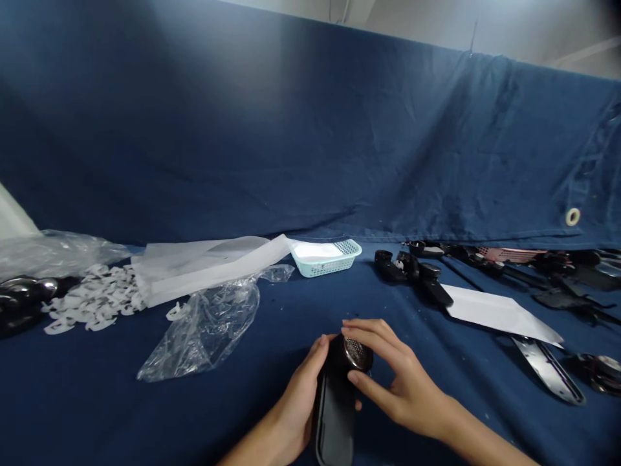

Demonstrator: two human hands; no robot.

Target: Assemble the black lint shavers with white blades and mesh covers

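A black handheld device (pixel 336 411) with a long flat body stands tilted at the bottom centre. At its top end is a round, shiny dark cap (pixel 358 353) with a perforated face. My left hand (pixel 299 395) is wrapped round the device's body from the left, its thumb along the edge and a fingertip showing on the far side. My right hand (pixel 395 375) grips the round cap from the right, with fingers over its top and the thumb on its lower rim. The device's underside is hidden.
A mint basket (pixel 326 266) holds white paper. Left are small white parts (pixel 99 299), a clear plastic bag (pixel 208 330), a translucent sheet (pixel 194 262) and shiny black parts (pixel 22 301). Right are black parts (pixel 412 268), white paper (pixel 499 312) and a silver-and-black shell (pixel 548 369).
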